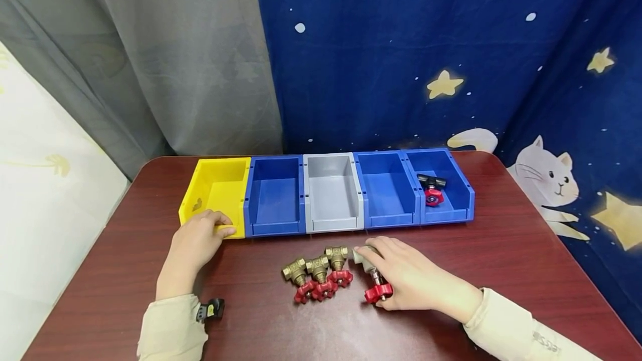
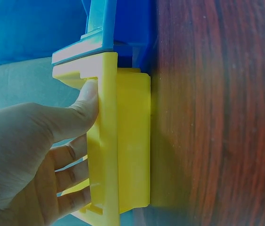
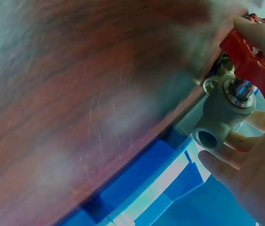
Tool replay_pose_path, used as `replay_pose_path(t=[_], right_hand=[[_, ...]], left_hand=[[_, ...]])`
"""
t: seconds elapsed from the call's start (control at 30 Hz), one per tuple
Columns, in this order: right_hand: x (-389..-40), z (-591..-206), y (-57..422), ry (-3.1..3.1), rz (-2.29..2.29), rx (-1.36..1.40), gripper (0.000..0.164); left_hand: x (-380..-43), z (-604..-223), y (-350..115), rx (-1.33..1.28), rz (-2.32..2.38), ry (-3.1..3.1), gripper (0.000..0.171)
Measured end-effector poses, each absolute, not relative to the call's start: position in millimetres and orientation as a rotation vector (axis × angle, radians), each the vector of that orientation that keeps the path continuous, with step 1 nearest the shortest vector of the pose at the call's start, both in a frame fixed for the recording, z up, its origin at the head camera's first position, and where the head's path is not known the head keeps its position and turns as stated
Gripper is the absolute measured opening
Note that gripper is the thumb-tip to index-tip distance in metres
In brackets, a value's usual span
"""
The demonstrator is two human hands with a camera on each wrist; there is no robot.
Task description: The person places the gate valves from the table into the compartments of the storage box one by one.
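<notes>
At the front of the yellow bin, my left hand grips the lip. The left wrist view shows the thumb on the front rim and the fingers behind it, inside the bin. My right hand holds a valve with a pale grey body and a red handwheel, close over the table. Its thumb lies on the handwheel and its fingers reach along the body. Just left of that hand, several brass valves with red handwheels lie side by side.
Right of the yellow bin, a dark blue bin, a grey bin and two blue bins continue the row. A black valve with a red handwheel lies in the rightmost bin. Curtains hang behind the table.
</notes>
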State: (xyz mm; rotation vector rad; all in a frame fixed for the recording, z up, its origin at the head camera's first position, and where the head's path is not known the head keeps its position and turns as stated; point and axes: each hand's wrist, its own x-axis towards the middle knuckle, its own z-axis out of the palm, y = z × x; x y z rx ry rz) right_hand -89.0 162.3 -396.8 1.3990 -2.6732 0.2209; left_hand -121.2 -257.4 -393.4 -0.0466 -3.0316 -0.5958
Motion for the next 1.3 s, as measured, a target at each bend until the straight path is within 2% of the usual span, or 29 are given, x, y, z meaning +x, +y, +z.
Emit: replay_pose_path(t=[0.37,1.3], right_hand=[[-98.5,-384.4,175.6,-2.632,0.238,1.379,0.1],[-149.9,-338.4,200.1,-2.56,0.102,1.301,0.102]], left_hand=[[-122.5,-394.8,-257.9,-0.043,-0.591,-3.034,0.021],[-122.0,-395.6,-256.6,-0.039,-0.59,-3.034,0.022]])
